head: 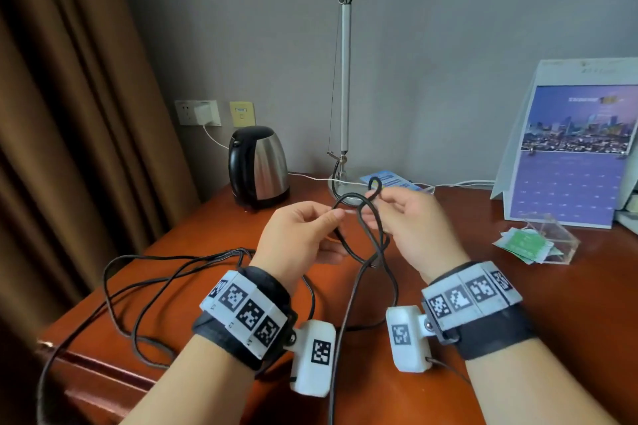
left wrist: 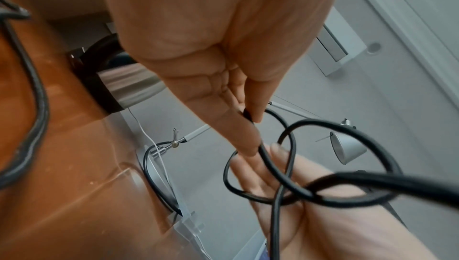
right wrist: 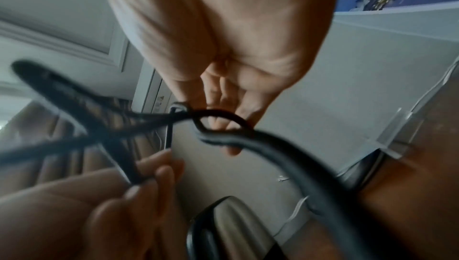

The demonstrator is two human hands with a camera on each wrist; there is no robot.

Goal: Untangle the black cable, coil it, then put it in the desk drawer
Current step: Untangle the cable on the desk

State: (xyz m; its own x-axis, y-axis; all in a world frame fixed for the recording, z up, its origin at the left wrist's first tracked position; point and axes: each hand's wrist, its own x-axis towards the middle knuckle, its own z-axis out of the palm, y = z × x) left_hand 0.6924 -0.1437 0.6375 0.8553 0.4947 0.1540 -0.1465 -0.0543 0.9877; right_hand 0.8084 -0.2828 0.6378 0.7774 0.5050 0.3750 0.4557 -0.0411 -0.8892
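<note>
Black cable (head: 374, 238) is held knotted between both hands above the desk (head: 448, 286): pinched by the left hand (head: 297, 238) at one strand, pinched by the right hand (head: 411, 228) at a small loop.

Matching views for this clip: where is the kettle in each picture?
Head: kettle stands at the desk's back left, near the wall sockets.
Left wrist: kettle is left of centre, partly behind the left hand.
Right wrist: kettle is at bottom centre.
Shared landmark: the black cable held between both hands.
</note>
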